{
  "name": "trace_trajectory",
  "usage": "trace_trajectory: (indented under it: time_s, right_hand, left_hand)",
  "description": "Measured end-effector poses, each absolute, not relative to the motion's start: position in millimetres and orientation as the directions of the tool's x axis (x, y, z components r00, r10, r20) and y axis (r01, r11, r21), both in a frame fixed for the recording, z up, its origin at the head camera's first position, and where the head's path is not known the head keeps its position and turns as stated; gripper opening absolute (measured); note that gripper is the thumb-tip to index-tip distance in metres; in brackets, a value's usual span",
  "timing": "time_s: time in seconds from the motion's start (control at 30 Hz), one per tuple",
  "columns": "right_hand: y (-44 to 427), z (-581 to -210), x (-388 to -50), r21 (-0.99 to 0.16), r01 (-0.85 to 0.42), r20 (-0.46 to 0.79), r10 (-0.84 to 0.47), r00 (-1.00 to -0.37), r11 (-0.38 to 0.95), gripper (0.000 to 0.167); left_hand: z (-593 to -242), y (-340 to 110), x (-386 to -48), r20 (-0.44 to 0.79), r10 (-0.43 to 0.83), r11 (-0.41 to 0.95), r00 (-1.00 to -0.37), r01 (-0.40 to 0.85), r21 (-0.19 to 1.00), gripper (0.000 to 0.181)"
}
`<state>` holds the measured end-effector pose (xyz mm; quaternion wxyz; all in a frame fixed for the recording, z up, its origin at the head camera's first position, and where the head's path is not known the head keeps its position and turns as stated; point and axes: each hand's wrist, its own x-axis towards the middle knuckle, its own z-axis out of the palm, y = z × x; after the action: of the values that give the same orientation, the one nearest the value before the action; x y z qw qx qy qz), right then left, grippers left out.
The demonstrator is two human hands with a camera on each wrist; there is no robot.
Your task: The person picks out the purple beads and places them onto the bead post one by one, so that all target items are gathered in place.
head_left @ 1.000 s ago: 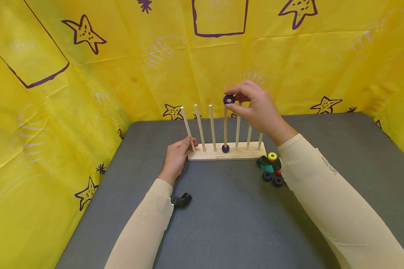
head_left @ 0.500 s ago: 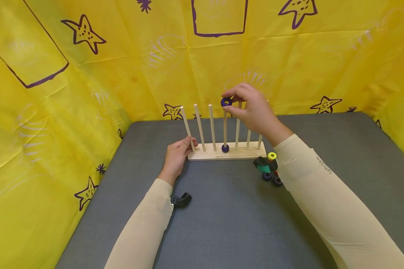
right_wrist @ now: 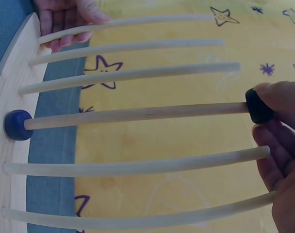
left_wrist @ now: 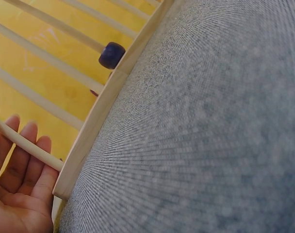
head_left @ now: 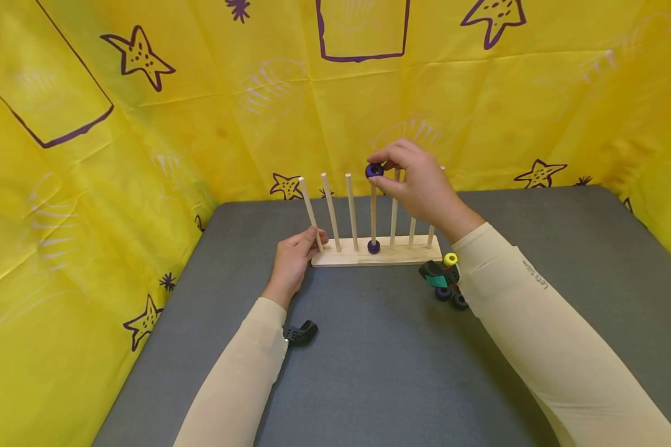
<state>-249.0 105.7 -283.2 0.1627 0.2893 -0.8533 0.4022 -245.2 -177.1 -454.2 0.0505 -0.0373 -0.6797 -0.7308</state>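
Observation:
A wooden rack (head_left: 343, 257) has a row of upright pegs on a flat base. My left hand (head_left: 292, 264) holds the leftmost peg (head_left: 308, 203) low down, thumb on one side and fingers behind. Between thumb and fingers, my right hand (head_left: 419, 186) pinches a dark blue ring (right_wrist: 258, 106) at the top of the middle peg (right_wrist: 138, 114). That peg's tip meets the ring; how far it enters is hidden. At the foot of the same peg sits another blue ring (head_left: 373, 247). The other visible pegs carry no ring.
Right of the base, partly behind my right sleeve, lie a yellow ring (head_left: 450, 259) and dark rings (head_left: 443, 293). Black wrist mounts (head_left: 301, 333) stick out from both forearms. A yellow patterned cloth (head_left: 229, 124) hangs behind the grey table (head_left: 369, 372).
The right hand has brought the blue ring slightly left and down onto the middle peg's tip, and the ring has tilted a little. My left hand stays in place.

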Motion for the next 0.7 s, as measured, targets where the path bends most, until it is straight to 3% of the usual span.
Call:
trace_trajectory:
  time_s: [0.7]
  right_hand:
    - [107.0,-283.8,-249.0,-0.544,-0.614,0.478,-0.391,-0.787,0.572,0.028]
  left_hand:
    - [-455.6,-176.2,-246.0,0.129,-0.023,-0.074,-0.991,0.130,0.989,0.049]
